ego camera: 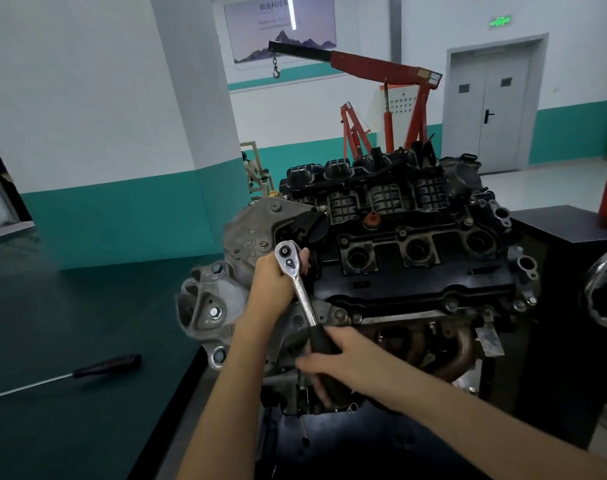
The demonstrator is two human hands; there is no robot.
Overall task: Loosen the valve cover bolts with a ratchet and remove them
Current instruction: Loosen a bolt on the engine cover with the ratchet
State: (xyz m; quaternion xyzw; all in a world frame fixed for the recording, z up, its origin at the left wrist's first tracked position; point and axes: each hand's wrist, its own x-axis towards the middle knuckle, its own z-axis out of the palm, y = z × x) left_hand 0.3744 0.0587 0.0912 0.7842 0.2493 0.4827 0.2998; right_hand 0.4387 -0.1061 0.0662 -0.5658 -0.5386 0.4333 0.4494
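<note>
Both grips closed: left hand (277, 275) curled round ratchet (303, 296) head, right hand (336, 362) round black handle.

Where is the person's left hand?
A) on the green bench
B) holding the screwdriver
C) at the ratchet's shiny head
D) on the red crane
C: the left hand grips the ratchet just below its shiny head, against the engine, while the right hand holds the black handle.

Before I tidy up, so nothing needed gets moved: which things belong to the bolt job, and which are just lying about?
In the job: ratchet, gripped by left hand and right hand; valve cover; bolts.
Lying about: screwdriver on the green bench; red hoist behind.
</note>
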